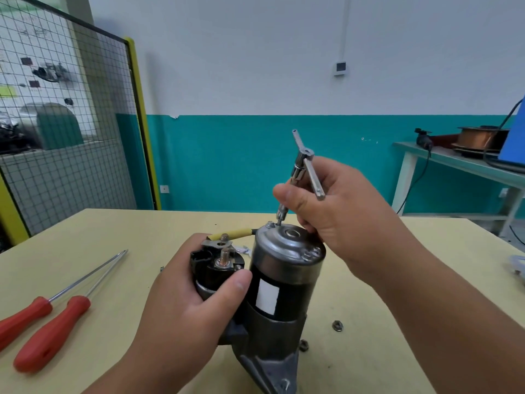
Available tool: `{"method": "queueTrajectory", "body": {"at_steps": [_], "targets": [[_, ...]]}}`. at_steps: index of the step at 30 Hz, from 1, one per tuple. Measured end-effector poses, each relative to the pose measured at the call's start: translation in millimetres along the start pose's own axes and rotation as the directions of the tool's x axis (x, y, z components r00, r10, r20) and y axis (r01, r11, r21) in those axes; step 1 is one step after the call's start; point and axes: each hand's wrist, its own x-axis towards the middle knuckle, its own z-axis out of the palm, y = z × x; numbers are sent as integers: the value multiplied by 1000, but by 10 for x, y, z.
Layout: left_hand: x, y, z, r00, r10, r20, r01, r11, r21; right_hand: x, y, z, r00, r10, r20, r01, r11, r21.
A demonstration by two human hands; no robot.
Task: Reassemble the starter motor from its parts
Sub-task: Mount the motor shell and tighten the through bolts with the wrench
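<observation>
the starter motor point(284, 280) stands upright mid-table: smooth grey metal cap on top, round black body below, rough cast foot at 6 o'clock. the left hand point(193, 302) curls thumb and fingers round the black side cylinder point(218, 268) at the motor's 9 o'clock. the right hand point(335, 206) pinches the shaft of a shiny chrome t-handle driver point(301, 172), its tip on a small bolt point(270, 224) at the cap's 11 o'clock. on the matte pale yellow table point(113, 223), two red-handled screwdrivers point(51, 322) lie at 8 o'clock and two small nuts point(337, 325) at 4 o'clock. behind are a white-and-teal wall point(255, 81) and, at 10 o'clock, a wire mesh screen point(71, 123).
</observation>
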Motion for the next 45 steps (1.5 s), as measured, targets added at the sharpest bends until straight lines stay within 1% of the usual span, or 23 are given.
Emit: {"method": "queueTrajectory", "body": {"at_steps": [4,8,12,16,19,24,27,29,33,35,40,43,45], "targets": [[0,-1,5,1000,-20,17,20,999,-48,-1,19,31,1000,24,-14,-23,999,41],[1,-14,-6,1000,-16,17,16,999,-28,0,31,26,996,91,6,-91,992,82],[-9,-16,-15,1000,1,6,-1,1000,-6,-3,39,26,998,55,2,-55,997,55],[-14,-11,-5,1000,-3,16,4,1000,-27,2,98,82,996,54,-71,-44,990,137],[-9,-5,-6,1000,-4,13,5,1000,-16,-6,115,100,996,60,-68,-48,984,169],[4,-19,-6,1000,-27,-8,26,998,-65,-4,92,103,996,90,-9,-88,991,100],[-14,-34,-4,998,-54,10,55,993,-105,0,92,78,998,54,16,-55,997,63],[-16,-34,-1,999,-36,14,37,995,-88,1,102,72,1000,24,3,-24,999,27],[-8,-13,-4,1000,-7,8,7,998,-63,-13,107,98,999,28,-47,-24,996,86],[-6,-14,-3,1000,-17,9,18,998,-62,-14,104,103,998,30,-59,-26,997,66],[-4,-23,-5,1000,-24,7,25,998,-54,-6,94,88,998,56,-23,-54,996,74],[0,-26,-10,1000,-25,3,25,998,-52,2,84,79,995,103,6,-103,991,90],[3,-28,-17,1000,-20,0,20,999,-36,1,76,61,995,101,27,-103,991,85]]}}
